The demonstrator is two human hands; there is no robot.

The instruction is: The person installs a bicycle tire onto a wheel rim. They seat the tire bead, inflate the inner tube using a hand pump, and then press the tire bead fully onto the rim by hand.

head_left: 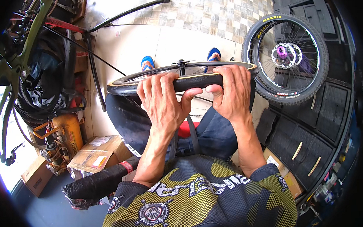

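A thin bicycle wheel [124, 87] with a black tyre and tan sidewall lies nearly flat across my lap, its hub [182, 66] showing beyond the rim. My left hand [163, 102] grips the near stretch of tyre just left of the middle, fingers curled over the top. My right hand [231, 95] grips it further right in the same way. My two thumbs point toward each other along the tyre, a short gap apart. The underside of the tyre under my fingers is hidden.
A knobby-tyred wheel with a purple hub [282, 50] stands at the right by dark storage boxes [331, 108]. At the left are a green bike frame [29, 46], a yellow compressor [68, 131] and cardboard boxes [87, 153]. A black stand leg [130, 12] crosses the tiled floor [139, 39].
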